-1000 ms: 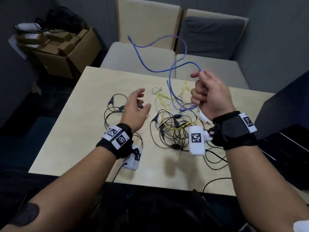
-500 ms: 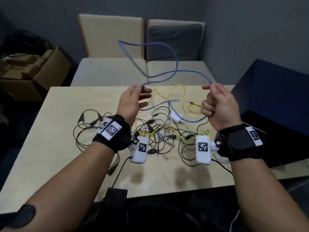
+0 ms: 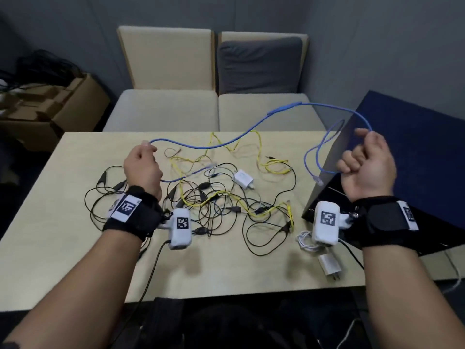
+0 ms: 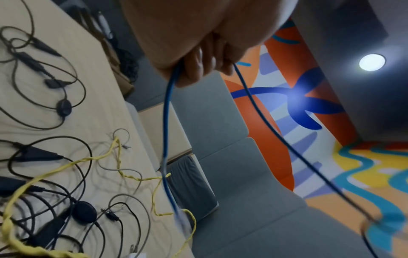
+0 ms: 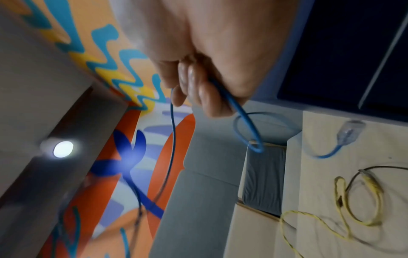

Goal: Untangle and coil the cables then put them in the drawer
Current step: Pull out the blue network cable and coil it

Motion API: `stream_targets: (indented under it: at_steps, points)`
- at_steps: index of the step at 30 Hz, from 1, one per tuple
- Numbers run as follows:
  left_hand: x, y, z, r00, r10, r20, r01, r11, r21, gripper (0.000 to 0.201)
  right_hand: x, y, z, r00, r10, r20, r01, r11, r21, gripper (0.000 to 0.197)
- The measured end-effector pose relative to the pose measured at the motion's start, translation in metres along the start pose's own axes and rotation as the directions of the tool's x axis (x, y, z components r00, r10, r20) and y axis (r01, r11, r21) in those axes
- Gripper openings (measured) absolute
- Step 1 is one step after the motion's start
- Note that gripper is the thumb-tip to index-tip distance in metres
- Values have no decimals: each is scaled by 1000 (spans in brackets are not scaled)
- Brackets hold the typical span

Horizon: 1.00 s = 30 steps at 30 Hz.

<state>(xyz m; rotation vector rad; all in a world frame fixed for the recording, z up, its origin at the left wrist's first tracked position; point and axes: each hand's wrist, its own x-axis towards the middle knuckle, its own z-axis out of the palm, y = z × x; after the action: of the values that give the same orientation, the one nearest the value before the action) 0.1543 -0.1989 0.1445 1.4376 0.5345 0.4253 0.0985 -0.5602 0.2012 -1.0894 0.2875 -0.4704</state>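
Note:
A blue network cable (image 3: 254,130) (image 4: 166,122) (image 5: 240,108) stretches in the air between both hands above the table. My left hand (image 3: 142,163) (image 4: 198,57) grips it over the table's left half, with one end trailing down to the cable heap. My right hand (image 3: 366,163) (image 5: 198,83) grips it at the right, past the table's edge; a short loop and a clear plug (image 3: 319,181) (image 5: 351,132) hang below that fist. Tangled black cables (image 3: 208,205) and a yellow cable (image 3: 259,157) lie on the table (image 3: 63,222).
A white charger (image 3: 243,179) lies among the wires; another white plug (image 3: 329,268) and a coiled white cord (image 3: 305,243) sit at the front right. A dark blue cabinet (image 3: 415,147) stands to the right. Two chairs (image 3: 214,109) stand behind the table, a cardboard box (image 3: 57,109) at far left.
Both hands have moved apart, the right hand swinging right past the table's edge. The blue cable's high loop has been pulled down into a long, nearly straight span.

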Motion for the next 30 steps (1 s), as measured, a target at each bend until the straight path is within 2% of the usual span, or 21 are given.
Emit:
stream_targets:
  at_steps: [3, 5, 6, 7, 9, 10, 12, 13, 14, 16, 18, 19, 20, 22, 23, 26, 28, 30]
  points:
    - [-28, 5, 9, 984, 82, 156, -85, 996, 6, 31, 3, 17, 7, 996, 6, 88, 7, 989, -146, 22]
    - [-46, 10, 13, 956, 126, 264, -135, 991, 19, 30, 6, 29, 10, 994, 44, 104, -3, 932, -363, 19]
    - [-53, 13, 15, 939, 140, 314, -156, 988, 24, 29, 6, 33, 12, 993, 62, 100, -5, 869, -495, 16]
    - [-59, 16, 17, 918, 161, 362, -184, 982, 31, 28, 7, 37, 12, 995, 59, 80, 3, 781, -624, 21]
    - [-68, 22, 23, 872, 203, 445, -249, 967, 47, 24, 3, 39, 14, 999, -10, 52, 48, 577, -815, 48]
    - [-71, 24, 26, 852, 215, 478, -273, 960, 55, 22, -1, 37, 19, 995, -75, 58, 89, 512, -855, 54]
    - [-72, 29, 33, 816, 219, 535, -309, 948, 83, 19, -14, 29, 34, 963, -229, 139, 233, 458, -858, 52]
    - [-72, 30, 36, 799, 217, 561, -321, 942, 93, 19, -21, 27, 43, 940, -251, 229, 323, 444, -836, 47]
    - [-71, 31, 39, 781, 213, 587, -330, 939, 99, 20, -27, 25, 53, 914, -217, 343, 406, 455, -792, 42]
    - [-69, 35, 40, 742, 201, 639, -345, 932, 108, 21, -44, 31, 76, 834, -27, 551, 487, 505, -712, 36]
    - [-70, 40, 40, 700, 200, 686, -354, 931, 91, 20, -58, 46, 93, 737, 106, 667, 515, 550, -657, 38]
    - [-70, 43, 39, 678, 204, 706, -351, 934, 67, 19, -63, 53, 101, 723, 126, 679, 508, 571, -646, 36]
    - [-70, 46, 38, 659, 204, 724, -345, 937, 49, 19, -66, 58, 108, 734, 129, 666, 485, 587, -648, 29]
    - [-66, 46, 34, 635, 190, 749, -335, 941, 45, 20, -67, 63, 115, 790, 95, 606, 433, 615, -659, 10]
    - [-63, 43, 30, 629, 179, 757, -329, 943, 50, 21, -64, 63, 116, 817, 60, 574, 419, 621, -662, 7]
    - [-56, 33, 22, 623, 105, 775, -231, 971, 54, 29, -51, 59, 110, 862, -32, 506, 416, 613, -671, 12]
    - [-55, 29, 18, 603, 62, 796, -150, 988, 36, 31, -44, 51, 103, 885, -95, 455, 409, 626, -664, 12]
    - [-53, 24, 15, 589, 41, 807, -133, 990, 47, 32, -35, 43, 96, 907, -176, 381, 399, 647, -650, 15]
